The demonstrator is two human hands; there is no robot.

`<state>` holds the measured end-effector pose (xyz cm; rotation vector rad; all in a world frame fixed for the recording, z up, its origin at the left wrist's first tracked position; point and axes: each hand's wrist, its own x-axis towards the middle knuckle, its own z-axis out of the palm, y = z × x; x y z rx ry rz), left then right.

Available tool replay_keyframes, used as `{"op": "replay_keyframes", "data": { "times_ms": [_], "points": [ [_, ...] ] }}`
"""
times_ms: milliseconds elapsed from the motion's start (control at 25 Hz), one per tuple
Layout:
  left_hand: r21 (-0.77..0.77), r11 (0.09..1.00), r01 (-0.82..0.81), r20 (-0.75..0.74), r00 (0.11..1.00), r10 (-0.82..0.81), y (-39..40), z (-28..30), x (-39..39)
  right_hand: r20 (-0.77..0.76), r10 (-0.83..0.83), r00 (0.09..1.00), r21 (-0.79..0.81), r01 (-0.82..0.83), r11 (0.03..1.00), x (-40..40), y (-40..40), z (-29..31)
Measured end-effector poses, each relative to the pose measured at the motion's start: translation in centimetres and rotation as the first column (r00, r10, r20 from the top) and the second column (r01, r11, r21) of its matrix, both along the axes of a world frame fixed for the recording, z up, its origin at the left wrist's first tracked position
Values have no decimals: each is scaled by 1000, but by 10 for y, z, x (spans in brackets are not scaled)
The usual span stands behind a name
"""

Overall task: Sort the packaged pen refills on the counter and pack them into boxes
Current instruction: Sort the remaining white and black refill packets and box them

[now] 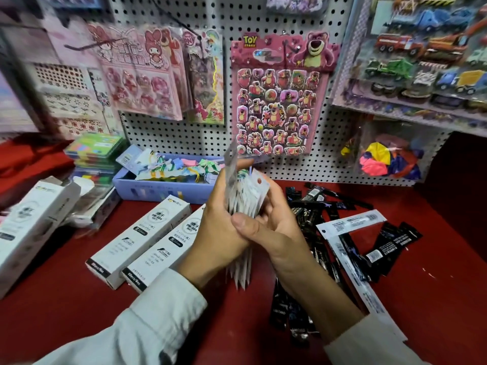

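Observation:
Both my hands hold one upright stack of white packaged pen refills (247, 196) above the red counter (79, 293). My left hand (218, 233) grips the stack from the left, and one packet sticks up above its fingers. My right hand (276, 227) wraps the stack from the right, thumb across the front. Several black packaged refills (316, 214) lie scattered on the counter to the right, with a long white packet (350, 225) among them. Two closed white refill boxes (142, 238) lie side by side at the left of my hands.
A larger white box (29, 227) lies at the far left, with an open box (89, 204) beside it. A blue tray (163, 188) of coloured tags stands by the pegboard wall (168, 133). Sticker sheets (276, 101) and toy packs (421, 54) hang above.

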<state>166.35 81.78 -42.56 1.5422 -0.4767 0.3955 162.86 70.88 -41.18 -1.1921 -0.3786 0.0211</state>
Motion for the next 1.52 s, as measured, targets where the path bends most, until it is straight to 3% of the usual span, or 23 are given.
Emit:
{"op": "replay_keyframes", "data": {
  "times_ms": [160,320,400,560,680,760,920,1000,1120,1200,1280,1320,1440,1520],
  "points": [
    [177,978,-114,-173,974,145,-4,-49,-16,-104,-57,993,-70,50,996,-1,0,-14],
    [31,994,-108,-235,965,113,-10,-39,-8,-21,-136,991,-164,131,978,3,-1,-17],
    [180,974,-141,-200,964,177,-10,-39,-13,6,-168,986,-195,166,967,7,-1,-18],
    [506,850,-148,-163,951,263,-12,-52,-28,-85,-320,944,-274,287,918,7,2,-28],
    [595,779,-197,-130,933,336,-16,-46,-31,-236,-357,904,-105,342,934,8,1,-25],
    [643,722,-257,-63,921,384,-13,-38,-30,-199,-367,909,-153,341,927,8,-5,-21],
    [861,422,-283,115,917,382,-5,-23,-31,-216,-333,918,-333,251,909,7,-20,-15],
    [907,380,-182,83,961,264,-1,-15,-28,-259,-317,912,-318,229,920,6,-27,-13],
    [842,505,188,-250,967,57,24,9,-13,-212,-474,855,-284,410,867,7,-41,-6],
    [880,467,91,-189,967,169,49,14,2,-233,-560,795,-188,528,828,11,-53,1],
    [956,289,-53,-63,924,377,64,8,7,-315,-571,758,-49,588,807,13,-65,6],
    [968,248,-39,-70,907,415,65,4,7,-351,-549,759,12,590,808,12,-67,8],
    [953,304,18,-130,927,352,49,-6,-1,-419,-453,787,148,552,821,9,-65,11],
    [913,403,-69,-21,977,213,37,-1,-10,-449,-426,786,237,565,791,9,-61,13]
  ]
}}
